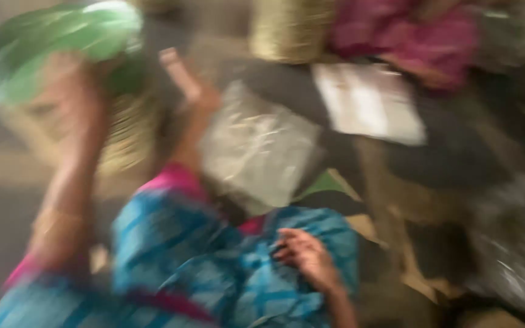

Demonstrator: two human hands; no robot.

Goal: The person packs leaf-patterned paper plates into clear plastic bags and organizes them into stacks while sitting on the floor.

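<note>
A green plastic bag [56, 42], glossy and crumpled, sits high at the upper left of the head view. The left hand [83, 91] is raised just beneath it and touches its lower edge; heavy blur hides the fingers, so whether they are closed on the bag or only pressed against it cannot be told. A thin bangle [56, 217] circles that forearm lower down. Behind the hand stands a woven straw basket [126, 136], and to its right a foot [183, 79] points upward from a leg draped in pink-edged cloth. The right hand [305, 255] is well apart from the bag, low in the middle, resting loosely curled with fingers bent on blue checked fabric [214, 261] over the lap. Farther out lie a clear plastic packet [256, 146], a white sheet [369, 103] on dark cloth, and pink cloth [420, 36].
</note>
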